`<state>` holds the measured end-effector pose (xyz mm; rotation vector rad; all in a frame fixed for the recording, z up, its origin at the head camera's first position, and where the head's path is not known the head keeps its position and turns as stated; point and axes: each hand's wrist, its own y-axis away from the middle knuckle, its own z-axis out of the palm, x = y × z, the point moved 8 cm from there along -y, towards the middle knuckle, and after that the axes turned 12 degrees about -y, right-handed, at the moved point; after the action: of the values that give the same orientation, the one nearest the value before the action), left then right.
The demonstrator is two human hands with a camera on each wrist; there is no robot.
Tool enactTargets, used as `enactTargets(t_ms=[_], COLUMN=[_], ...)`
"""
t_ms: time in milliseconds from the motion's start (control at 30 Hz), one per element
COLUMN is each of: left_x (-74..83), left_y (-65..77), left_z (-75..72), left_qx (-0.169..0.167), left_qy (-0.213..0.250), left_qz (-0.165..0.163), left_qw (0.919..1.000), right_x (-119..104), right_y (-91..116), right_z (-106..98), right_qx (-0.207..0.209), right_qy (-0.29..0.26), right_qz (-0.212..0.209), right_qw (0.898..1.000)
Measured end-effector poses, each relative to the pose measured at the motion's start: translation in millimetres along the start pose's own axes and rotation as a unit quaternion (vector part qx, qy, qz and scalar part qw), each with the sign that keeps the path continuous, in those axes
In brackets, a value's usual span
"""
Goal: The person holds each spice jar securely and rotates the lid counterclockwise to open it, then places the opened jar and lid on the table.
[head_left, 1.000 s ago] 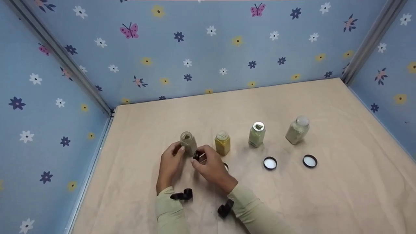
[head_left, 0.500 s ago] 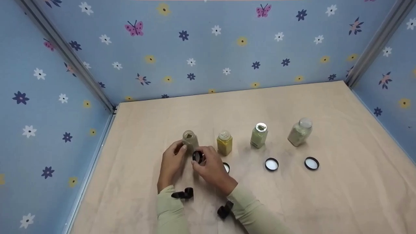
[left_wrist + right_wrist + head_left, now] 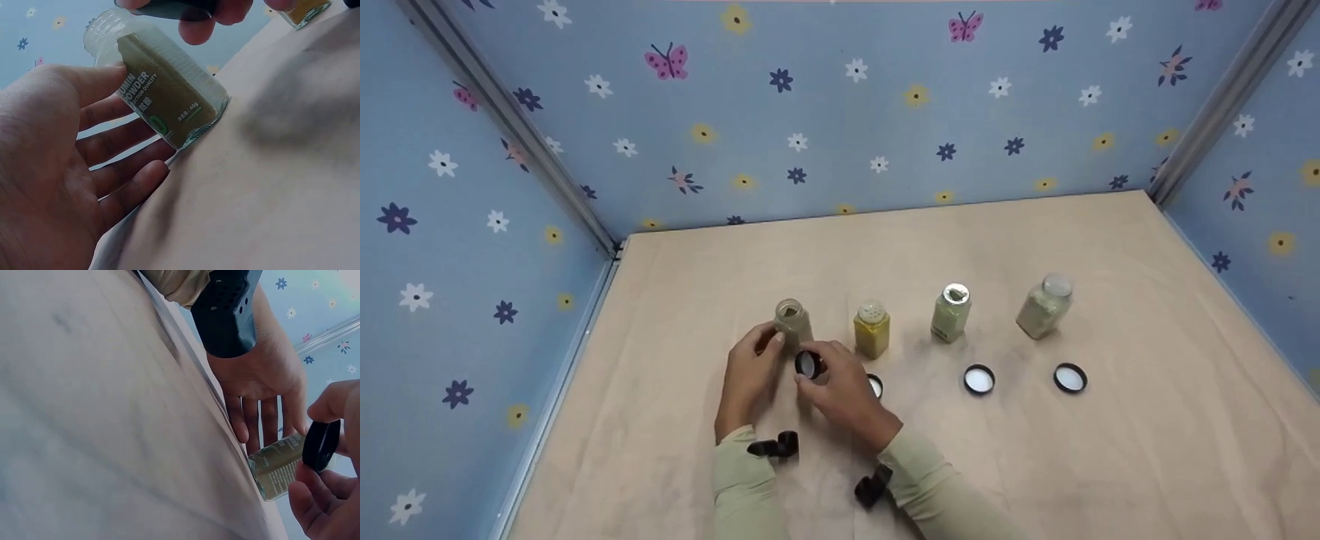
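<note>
A glass spice jar (image 3: 793,324) without a lid stands upright on the cloth-covered table at the left of a row. My left hand (image 3: 750,375) holds it, thumb on the near side and fingers on the other. The left wrist view shows brown powder and a label reading "powder" on this jar (image 3: 169,90). Between thumb and fingertips my right hand (image 3: 847,386) pinches a black screw lid (image 3: 808,365), in front of the jar and apart from its mouth. In the right wrist view the lid (image 3: 322,445) is on edge, overlapping the jar.
Rightward stand a yellow spice jar (image 3: 872,337) with a sifter top, a green one (image 3: 951,319) with a silvery seal at its mouth and a pale green one (image 3: 1044,309). Black lids lie before them: one (image 3: 875,385) partly behind my right hand, another (image 3: 979,380), and a third (image 3: 1070,378).
My right hand has turned the lid from nearly edge-on to showing its hollow inside to the head camera. The left hand and the jar stay in place.
</note>
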<state>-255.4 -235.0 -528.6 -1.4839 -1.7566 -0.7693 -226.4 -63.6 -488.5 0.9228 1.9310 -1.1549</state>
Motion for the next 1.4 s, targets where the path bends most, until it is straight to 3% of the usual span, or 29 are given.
enactTargets(t_ms=[300, 600, 900, 1033, 1267, 1400], left_x=[1.0, -1.0, -5.8, -4.4, 1.1, -2.7], left_y=[-1.6, -2.7, -1.4, -1.8, -2.9, -1.2], left_z=[-8.8, -5.7, -9.0, -8.6, -4.8, 2.7], left_qx=[0.021, 0.007, 0.009, 0.009, 0.012, 0.001], left_qy=[0.004, 0.007, 0.012, 0.017, 0.005, -0.003], left_qz=[0.02, 0.017, 0.005, 0.005, 0.011, -0.001], left_qw=[0.9996, 0.9998, 0.9999, 0.9998, 0.9998, 1.0], right_x=[-0.7, 6.0, 7.3, 4.9, 0.8, 4.1], right_y=[0.4, 2.9, 3.1, 4.9, 7.6, 12.3], right_z=[16.5, 18.9, 24.7, 24.9, 23.3, 22.5], right_qx=[-0.087, -0.111, -0.135, -0.146, -0.141, -0.143], right_qy=[0.033, 0.027, 0.063, 0.088, 0.129, 0.126], right_qz=[-0.003, 0.021, 0.037, 0.029, -0.021, -0.012], right_qw=[0.996, 0.993, 0.988, 0.985, 0.981, 0.982])
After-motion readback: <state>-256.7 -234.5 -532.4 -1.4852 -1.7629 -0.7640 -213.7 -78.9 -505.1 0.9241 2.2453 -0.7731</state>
